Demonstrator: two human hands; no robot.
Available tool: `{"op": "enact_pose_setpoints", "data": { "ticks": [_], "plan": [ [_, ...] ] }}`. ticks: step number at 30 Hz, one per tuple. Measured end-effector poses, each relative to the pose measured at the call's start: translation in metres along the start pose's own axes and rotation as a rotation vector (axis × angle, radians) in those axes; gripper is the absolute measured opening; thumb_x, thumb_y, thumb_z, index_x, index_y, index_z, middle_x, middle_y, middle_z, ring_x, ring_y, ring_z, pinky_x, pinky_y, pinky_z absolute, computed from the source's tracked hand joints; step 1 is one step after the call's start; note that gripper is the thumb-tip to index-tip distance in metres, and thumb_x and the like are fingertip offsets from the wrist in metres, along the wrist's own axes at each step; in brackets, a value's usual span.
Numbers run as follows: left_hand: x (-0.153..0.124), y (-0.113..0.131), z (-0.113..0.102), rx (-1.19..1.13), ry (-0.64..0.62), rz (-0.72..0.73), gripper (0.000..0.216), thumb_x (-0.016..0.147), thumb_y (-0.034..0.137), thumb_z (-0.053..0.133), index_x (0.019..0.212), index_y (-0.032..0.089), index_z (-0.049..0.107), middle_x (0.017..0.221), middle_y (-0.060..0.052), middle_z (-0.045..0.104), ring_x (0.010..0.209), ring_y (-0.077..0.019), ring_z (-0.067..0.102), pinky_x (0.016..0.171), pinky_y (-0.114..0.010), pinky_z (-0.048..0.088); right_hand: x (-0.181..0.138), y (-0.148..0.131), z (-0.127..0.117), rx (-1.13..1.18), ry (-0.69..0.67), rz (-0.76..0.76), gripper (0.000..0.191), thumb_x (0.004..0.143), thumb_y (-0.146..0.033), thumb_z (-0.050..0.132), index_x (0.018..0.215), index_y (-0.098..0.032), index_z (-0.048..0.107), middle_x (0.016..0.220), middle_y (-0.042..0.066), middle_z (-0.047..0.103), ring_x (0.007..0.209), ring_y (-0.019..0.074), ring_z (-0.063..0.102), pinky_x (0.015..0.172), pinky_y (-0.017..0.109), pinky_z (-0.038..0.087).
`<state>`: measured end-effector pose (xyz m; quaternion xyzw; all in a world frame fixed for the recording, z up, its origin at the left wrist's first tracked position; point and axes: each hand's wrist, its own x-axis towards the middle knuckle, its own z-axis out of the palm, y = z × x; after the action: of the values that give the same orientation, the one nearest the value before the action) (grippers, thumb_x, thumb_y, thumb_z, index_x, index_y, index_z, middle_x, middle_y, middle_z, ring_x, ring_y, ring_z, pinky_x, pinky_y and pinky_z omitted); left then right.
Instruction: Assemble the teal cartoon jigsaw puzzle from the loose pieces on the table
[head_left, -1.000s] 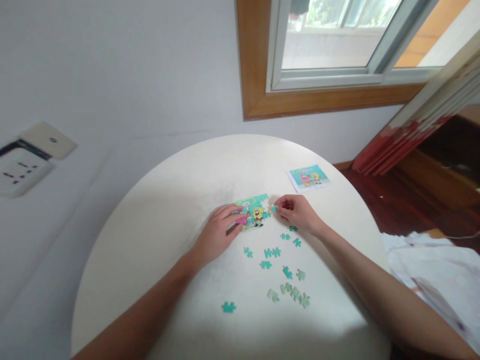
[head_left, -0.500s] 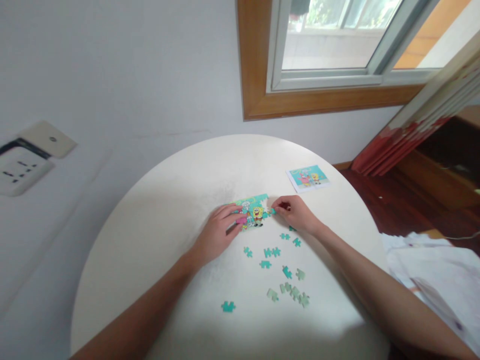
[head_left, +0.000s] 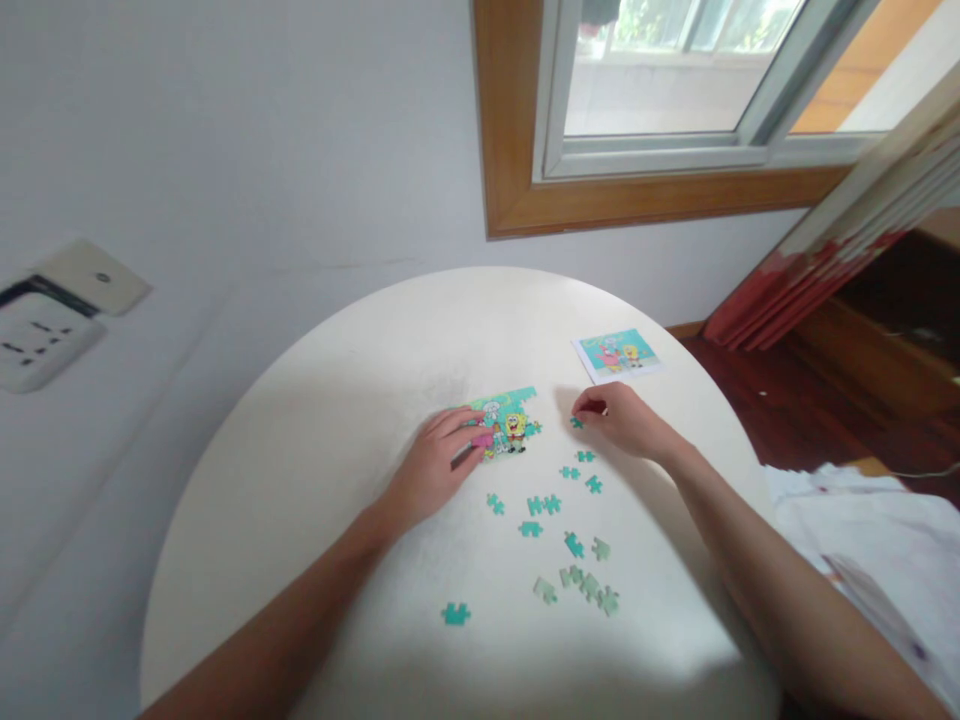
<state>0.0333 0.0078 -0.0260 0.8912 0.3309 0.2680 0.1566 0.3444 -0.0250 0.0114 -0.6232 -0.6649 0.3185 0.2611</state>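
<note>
A partly joined jigsaw puzzle (head_left: 514, 428) with cartoon figures on a teal ground lies on the round white table. Across its left side my left hand (head_left: 444, 452) rests with fingers spread, covering part of the picture. My right hand (head_left: 616, 418) is a short way right of the puzzle, apart from it, with thumb and fingertips closed on a small teal puzzle piece (head_left: 577, 422). Loose teal pieces (head_left: 544, 505) are scattered below the two hands, along with pale green pieces (head_left: 589, 586) nearer the front. One teal piece (head_left: 456, 614) sits by itself toward the front left.
A picture card (head_left: 619, 354) of the cartoon lies at the table's back right. The white table (head_left: 300, 450) stands by a wall with a socket (head_left: 41, 340) and a window. A red-and-white curtain (head_left: 795, 285) and white cloth (head_left: 862, 570) are to the right.
My right hand has moved right, away from the puzzle's edge, with the teal piece in its fingers. A loose piece beneath it shows more fully. My left hand stays put.
</note>
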Motion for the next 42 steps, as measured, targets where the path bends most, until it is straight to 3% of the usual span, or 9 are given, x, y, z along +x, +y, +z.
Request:
{"op": "enact_pose_setpoints", "data": {
  "ticks": [7, 13, 19, 24, 30, 35, 42],
  "plan": [
    [0.000, -0.002, 0.000, 0.015, -0.013, -0.002, 0.021, 0.096, 0.028, 0.057, 0.113, 0.026, 0.071, 0.126, -0.007, 0.066, 0.119, -0.0240, 0.058, 0.105, -0.046, 0.046, -0.005, 0.015, -0.016, -0.110, -0.122, 0.079, 0.012, 0.070, -0.014, 0.062, 0.068, -0.018, 0.073, 0.066, 0.005, 0.071, 0.059, 0.0173, 0.061, 0.058, 0.029, 0.042],
    [0.000, -0.002, 0.000, -0.025, 0.009, -0.010, 0.020, 0.095, 0.030, 0.060, 0.111, 0.026, 0.072, 0.126, -0.007, 0.065, 0.119, -0.0243, 0.058, 0.105, -0.046, 0.046, -0.008, 0.010, -0.012, -0.240, -0.062, 0.084, 0.008, 0.069, -0.013, 0.065, 0.067, -0.019, 0.072, 0.067, 0.005, 0.069, 0.059, 0.0156, 0.056, 0.055, 0.028, 0.036],
    [0.002, -0.003, -0.003, -0.051, 0.131, -0.086, 0.020, 0.095, 0.026, 0.058, 0.110, 0.024, 0.071, 0.121, -0.006, 0.066, 0.117, -0.0236, 0.058, 0.105, -0.044, 0.046, -0.006, 0.003, -0.013, -0.240, 0.024, 0.026, 0.011, 0.077, -0.017, 0.062, 0.076, -0.017, 0.073, 0.074, 0.007, 0.070, 0.064, 0.0163, 0.058, 0.059, 0.028, 0.037],
    [0.001, -0.007, -0.002, 0.018, 0.200, -0.210, 0.026, 0.094, 0.025, 0.056, 0.117, 0.021, 0.068, 0.124, -0.008, 0.065, 0.117, -0.0241, 0.058, 0.106, -0.045, 0.046, -0.016, -0.019, -0.005, -0.267, -0.194, -0.168, 0.015, 0.081, -0.016, 0.061, 0.085, -0.019, 0.075, 0.089, 0.006, 0.070, 0.076, 0.0160, 0.060, 0.069, 0.028, 0.040],
    [0.001, -0.004, 0.000, 0.058, 0.114, -0.147, 0.035, 0.091, 0.038, 0.065, 0.122, 0.024, 0.066, 0.131, -0.006, 0.064, 0.124, -0.0260, 0.056, 0.110, -0.047, 0.043, -0.033, -0.045, 0.017, -0.456, -0.350, -0.219, 0.009, 0.077, -0.010, 0.067, 0.083, -0.016, 0.070, 0.091, 0.009, 0.068, 0.089, 0.0199, 0.059, 0.073, 0.028, 0.038],
    [0.001, -0.003, 0.001, 0.076, 0.084, -0.125, 0.035, 0.091, 0.041, 0.064, 0.121, 0.023, 0.067, 0.131, -0.006, 0.064, 0.125, -0.0256, 0.055, 0.111, -0.046, 0.043, -0.035, -0.049, 0.023, -0.518, -0.358, -0.202, 0.012, 0.078, -0.004, 0.060, 0.080, -0.014, 0.066, 0.087, 0.010, 0.068, 0.085, 0.0196, 0.057, 0.071, 0.029, 0.036],
    [0.002, -0.005, 0.001, 0.076, 0.060, -0.128, 0.034, 0.094, 0.042, 0.060, 0.122, 0.022, 0.067, 0.131, -0.007, 0.064, 0.126, -0.0257, 0.055, 0.110, -0.048, 0.042, -0.026, -0.030, -0.006, -0.346, -0.193, -0.170, 0.022, 0.083, -0.005, 0.051, 0.091, -0.016, 0.068, 0.089, 0.006, 0.070, 0.078, 0.0151, 0.058, 0.070, 0.026, 0.038]
  ]
}}
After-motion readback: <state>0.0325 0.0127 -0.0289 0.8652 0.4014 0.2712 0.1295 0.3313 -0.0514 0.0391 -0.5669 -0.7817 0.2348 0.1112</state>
